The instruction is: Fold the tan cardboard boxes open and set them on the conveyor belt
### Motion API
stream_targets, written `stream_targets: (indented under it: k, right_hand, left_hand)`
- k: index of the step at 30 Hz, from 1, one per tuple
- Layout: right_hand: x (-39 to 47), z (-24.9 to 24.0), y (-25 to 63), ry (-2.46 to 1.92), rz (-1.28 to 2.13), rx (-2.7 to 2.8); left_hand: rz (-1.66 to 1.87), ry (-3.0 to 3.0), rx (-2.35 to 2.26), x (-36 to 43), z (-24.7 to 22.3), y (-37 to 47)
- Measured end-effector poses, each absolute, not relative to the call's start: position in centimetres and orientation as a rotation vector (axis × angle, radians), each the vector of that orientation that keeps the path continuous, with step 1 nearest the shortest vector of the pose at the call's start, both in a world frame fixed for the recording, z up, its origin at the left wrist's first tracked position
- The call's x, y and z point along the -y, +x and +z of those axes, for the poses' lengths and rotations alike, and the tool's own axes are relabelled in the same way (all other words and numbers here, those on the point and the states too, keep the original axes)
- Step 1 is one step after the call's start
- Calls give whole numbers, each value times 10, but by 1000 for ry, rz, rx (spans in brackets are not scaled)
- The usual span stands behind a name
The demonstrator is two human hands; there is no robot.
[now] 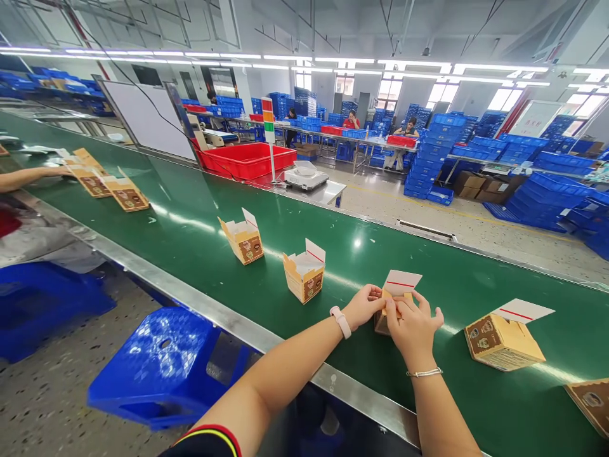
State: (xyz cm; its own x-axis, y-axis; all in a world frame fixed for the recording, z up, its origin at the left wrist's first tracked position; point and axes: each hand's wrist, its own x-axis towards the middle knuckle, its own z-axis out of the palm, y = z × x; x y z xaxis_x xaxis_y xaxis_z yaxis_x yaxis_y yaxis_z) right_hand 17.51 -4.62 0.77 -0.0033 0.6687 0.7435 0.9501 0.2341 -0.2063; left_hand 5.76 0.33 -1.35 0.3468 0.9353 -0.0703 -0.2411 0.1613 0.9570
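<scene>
A small brown-and-yellow cardboard box stands on the green conveyor belt between my hands, its white flap with a red line raised at the back. My left hand grips the box's left side and top edge, fingers bent. From the right, my right hand presses bent fingers and thumb onto the top panels, hiding much of the box. To the left stand two boxes with open tops, the nearer box and the farther box. On the right sits a box with its top folded in and white flap up.
Another box is cut off at the right edge. Up the belt, a co-worker's arm reaches to flatter cartons. Blue stools stand below the metal belt edge. Across are a red bin and a scale.
</scene>
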Motion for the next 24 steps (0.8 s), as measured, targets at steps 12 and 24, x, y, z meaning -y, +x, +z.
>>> stream_targets:
  k: [12,24]
  right_hand:
    - [54,7,175,-1309,-746,1435]
    - [66,0,142,-968,-380,1900]
  left_hand:
    - [2625,1772,-1069,-9,-5,-11]
    - [1740,990,-1092,-48,3,-41]
